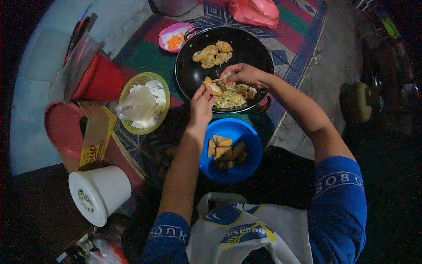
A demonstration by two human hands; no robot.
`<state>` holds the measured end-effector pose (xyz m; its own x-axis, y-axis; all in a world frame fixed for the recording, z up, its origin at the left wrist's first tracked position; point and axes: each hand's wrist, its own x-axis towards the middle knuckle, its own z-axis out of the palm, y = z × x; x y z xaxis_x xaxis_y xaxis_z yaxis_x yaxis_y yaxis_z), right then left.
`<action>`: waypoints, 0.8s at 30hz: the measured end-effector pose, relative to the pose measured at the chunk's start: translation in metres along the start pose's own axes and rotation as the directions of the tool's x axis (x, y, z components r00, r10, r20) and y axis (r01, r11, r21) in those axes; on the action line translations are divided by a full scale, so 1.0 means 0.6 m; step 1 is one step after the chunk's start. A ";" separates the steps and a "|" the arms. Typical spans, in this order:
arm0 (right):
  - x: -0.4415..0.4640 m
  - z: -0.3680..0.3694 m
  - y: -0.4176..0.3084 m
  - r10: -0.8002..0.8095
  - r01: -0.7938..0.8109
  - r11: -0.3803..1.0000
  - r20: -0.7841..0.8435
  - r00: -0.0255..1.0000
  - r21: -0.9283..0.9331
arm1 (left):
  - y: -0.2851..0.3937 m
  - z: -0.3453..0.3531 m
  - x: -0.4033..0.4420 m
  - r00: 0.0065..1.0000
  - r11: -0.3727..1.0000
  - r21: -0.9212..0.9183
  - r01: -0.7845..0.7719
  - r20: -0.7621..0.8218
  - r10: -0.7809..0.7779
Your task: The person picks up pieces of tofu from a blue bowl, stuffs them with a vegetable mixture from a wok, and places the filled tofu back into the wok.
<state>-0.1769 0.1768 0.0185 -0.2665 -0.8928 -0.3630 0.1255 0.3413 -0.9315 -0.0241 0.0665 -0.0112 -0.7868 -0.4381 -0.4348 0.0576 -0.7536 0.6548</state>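
Observation:
My left hand (202, 104) grips a piece of fried tofu (214, 88) at the near side of a black wok (189, 72). Just beyond it, my right hand (243, 75) has its fingers pinched together on some shredded vegetables, close to the tofu's opening. A heap of shredded vegetable mix (232, 100) lies in the wok under both hands. Several stuffed tofu pieces (214, 55) sit together on the wok's far side. Below the wok, a blue bowl (255, 152) holds several more fried tofu pieces (222, 143), partly in shadow.
On the left stand a yellow-green basket (165, 94) with paper and a plastic bag, a red bucket (103, 79), a cardboard box (94, 132) and a white lidded tub (103, 193). A pink bowl (163, 33) with orange bits and a red plastic bag (254, 12) lie beyond on the patterned mat (288, 53).

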 end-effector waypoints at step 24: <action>-0.027 0.109 -0.056 -0.387 -0.099 0.332 -0.231 0.893 -0.938 | -0.021 0.018 -0.011 0.999 0.991 -0.124 -0.042 -0.039 0.038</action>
<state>-0.1141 0.1606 0.0571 -0.5074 -0.8611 0.0310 -0.8283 0.4775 -0.2931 -0.0263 0.0841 -0.0096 -0.7597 -0.4850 -0.4332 0.1667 -0.7892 0.5911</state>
